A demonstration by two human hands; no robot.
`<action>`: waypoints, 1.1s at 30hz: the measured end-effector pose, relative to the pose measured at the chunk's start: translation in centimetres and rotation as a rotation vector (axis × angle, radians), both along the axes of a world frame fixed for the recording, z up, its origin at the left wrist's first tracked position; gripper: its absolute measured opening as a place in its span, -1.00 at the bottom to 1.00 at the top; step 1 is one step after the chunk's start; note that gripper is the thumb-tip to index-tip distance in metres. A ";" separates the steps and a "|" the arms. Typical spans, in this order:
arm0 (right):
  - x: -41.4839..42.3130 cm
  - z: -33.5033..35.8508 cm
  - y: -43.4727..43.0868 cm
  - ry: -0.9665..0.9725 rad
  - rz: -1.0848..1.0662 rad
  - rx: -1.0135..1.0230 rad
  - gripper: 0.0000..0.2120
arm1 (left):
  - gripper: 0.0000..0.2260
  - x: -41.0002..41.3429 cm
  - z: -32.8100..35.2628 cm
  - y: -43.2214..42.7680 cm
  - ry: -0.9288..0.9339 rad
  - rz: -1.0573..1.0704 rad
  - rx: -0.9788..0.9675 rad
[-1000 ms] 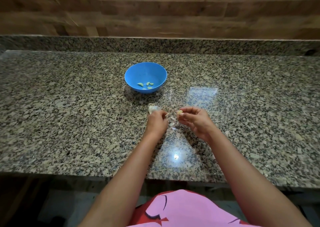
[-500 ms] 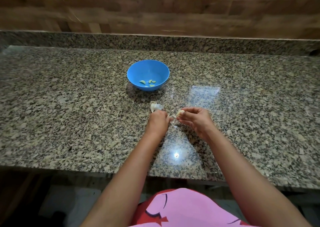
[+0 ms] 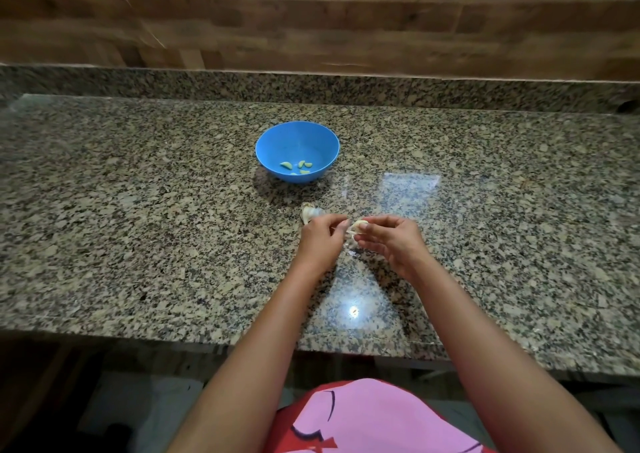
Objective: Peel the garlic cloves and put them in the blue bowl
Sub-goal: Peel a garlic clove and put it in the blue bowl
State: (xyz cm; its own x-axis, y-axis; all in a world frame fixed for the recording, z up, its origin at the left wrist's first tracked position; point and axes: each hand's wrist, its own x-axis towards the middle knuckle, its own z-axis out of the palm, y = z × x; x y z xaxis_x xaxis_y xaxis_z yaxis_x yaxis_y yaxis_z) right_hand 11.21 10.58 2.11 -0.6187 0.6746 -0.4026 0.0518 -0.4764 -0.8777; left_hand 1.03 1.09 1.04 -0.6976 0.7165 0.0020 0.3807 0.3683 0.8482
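Bowl [image 3: 297, 141] sitting on the countertop [image 3: 138, 210] behind both hands, peeled cloves [image 3: 298, 166] lying in it, garlic bulb [image 3: 309, 212] lying just behind the left hand [image 3: 320, 238], a clove [image 3: 358, 226] sitting between left hand and right hand [image 3: 391, 239], wall panelling [image 3: 311, 30] standing behind the countertop.

Glossy speckled granite countertop [image 3: 138, 245] mirrors the lights; smooth blue plastic-looking bowl [image 3: 270, 148]; matt wood-grain wall [image 3: 311, 30]; papery skin on the garlic clove [image 3: 358, 226].

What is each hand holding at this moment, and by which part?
The right hand pinches a garlic clove at its end between fingers and thumb. The left hand pinches its loose skin, though the exact spot is unclear.
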 end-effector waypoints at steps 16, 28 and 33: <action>-0.2 0.2 -1.2 0.179 0.005 -0.168 -0.81 | -0.96 0.3 -0.7 0.3 -0.611 0.091 0.295; 0.0 -0.6 -0.8 0.130 -0.009 -0.182 -0.80 | -0.91 0.0 -1.0 -0.1 -0.288 0.148 0.111; 0.5 -0.5 -0.3 0.076 0.037 -0.204 -0.81 | -0.77 0.1 -0.4 -0.3 -0.045 0.102 -0.037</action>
State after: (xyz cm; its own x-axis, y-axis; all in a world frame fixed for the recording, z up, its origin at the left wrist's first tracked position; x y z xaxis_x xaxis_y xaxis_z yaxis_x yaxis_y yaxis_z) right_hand 11.69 10.32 1.62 -0.6751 0.5603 -0.4800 0.0098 -0.6437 -0.7652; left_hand 1.12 0.78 0.63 -0.7658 0.6406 -0.0561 0.3017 0.4350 0.8483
